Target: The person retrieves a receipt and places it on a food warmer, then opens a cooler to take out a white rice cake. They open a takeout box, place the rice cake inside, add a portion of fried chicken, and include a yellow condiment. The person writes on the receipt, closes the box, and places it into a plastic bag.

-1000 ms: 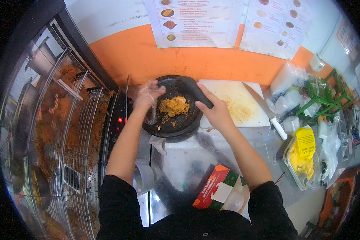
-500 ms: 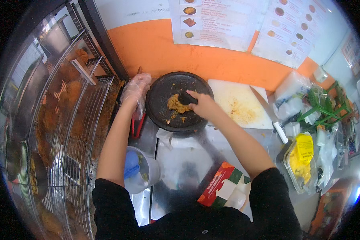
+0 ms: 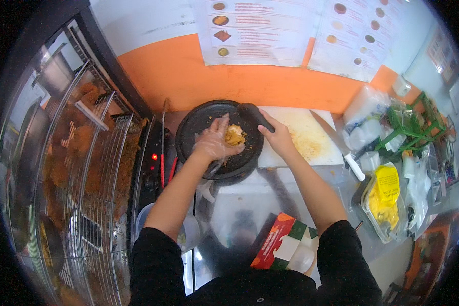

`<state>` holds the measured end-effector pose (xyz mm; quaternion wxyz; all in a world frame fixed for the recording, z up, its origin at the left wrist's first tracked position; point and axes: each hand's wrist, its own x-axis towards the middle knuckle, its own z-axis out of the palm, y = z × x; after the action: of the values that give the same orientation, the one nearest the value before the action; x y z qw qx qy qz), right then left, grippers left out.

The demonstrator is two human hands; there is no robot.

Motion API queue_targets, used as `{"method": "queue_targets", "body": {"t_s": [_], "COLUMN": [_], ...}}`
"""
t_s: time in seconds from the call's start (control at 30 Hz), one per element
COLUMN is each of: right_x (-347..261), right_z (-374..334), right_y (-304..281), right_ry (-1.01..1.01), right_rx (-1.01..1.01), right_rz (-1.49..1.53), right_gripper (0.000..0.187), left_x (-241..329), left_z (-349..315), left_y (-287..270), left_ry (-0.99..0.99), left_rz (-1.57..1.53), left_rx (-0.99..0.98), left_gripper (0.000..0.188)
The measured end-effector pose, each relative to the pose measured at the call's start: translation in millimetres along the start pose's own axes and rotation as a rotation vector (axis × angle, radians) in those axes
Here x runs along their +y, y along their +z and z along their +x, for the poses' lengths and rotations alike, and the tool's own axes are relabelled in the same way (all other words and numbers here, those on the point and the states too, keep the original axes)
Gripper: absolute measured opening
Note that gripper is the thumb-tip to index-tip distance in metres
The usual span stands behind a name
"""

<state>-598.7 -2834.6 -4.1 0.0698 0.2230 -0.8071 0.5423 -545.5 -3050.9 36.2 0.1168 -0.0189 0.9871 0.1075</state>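
A round black stone mortar (image 3: 188,118) stands against the orange wall. Inside it lies a lump of mashed, golden-brown crumbed food (image 3: 235,135) with loose crumbs about it. My left hand (image 3: 214,140), in a clear plastic glove, is down in the mortar with its fingers and thumb spread around the lump's left side, touching it. My right hand (image 3: 278,133), bare, grips a dark stone pestle (image 3: 256,117), tilted over the mortar's right rim and partly above the cutting board.
A white cutting board (image 3: 319,145) bears crumbs and a white-handled knife (image 3: 336,137). Right of it are a tub of yellow food (image 3: 382,209) and plastic bags. A red and green box (image 3: 280,245) lies nearer me. At left stands a rack (image 3: 86,168) of fried pieces, beside red-handled tongs (image 3: 168,171).
My left hand has moved right, from beside the mortar down onto the mashed food. My right hand has lifted the pestle off the food and drawn it right, to the rim.
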Motion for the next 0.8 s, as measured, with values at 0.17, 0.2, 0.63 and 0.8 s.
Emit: {"method": "queue_targets", "body": {"t_s": [0.17,0.2,0.63,0.8], "right_x": [6.9,7.0,-8.9,-27.2], "right_z": [-9.3,-10.4,-24.0,-60.8], "right_y": [-1.3,0.5,-1.2,-43.9], "right_ry": [0.021,0.027,-0.115,-0.107], "right_rx": [-0.025,-0.039,-0.301,-0.307], "right_rz": [-0.011,-0.028,-0.524,-0.483], "right_gripper": [0.051,0.051,0.055,0.050], "left_x": [25.2,25.6,-12.0,-4.7], "left_z": [12.8,15.0,-13.6,-84.3], "left_y": [23.1,25.8,-6.8,-48.8], "left_ry": [0.050,0.050,-0.061,0.196], "left_rz": [0.132,0.136,-1.221,-1.955], "left_rx": [0.158,0.170,0.049,-0.179], "left_gripper": [0.087,0.082,0.042,0.042]}}
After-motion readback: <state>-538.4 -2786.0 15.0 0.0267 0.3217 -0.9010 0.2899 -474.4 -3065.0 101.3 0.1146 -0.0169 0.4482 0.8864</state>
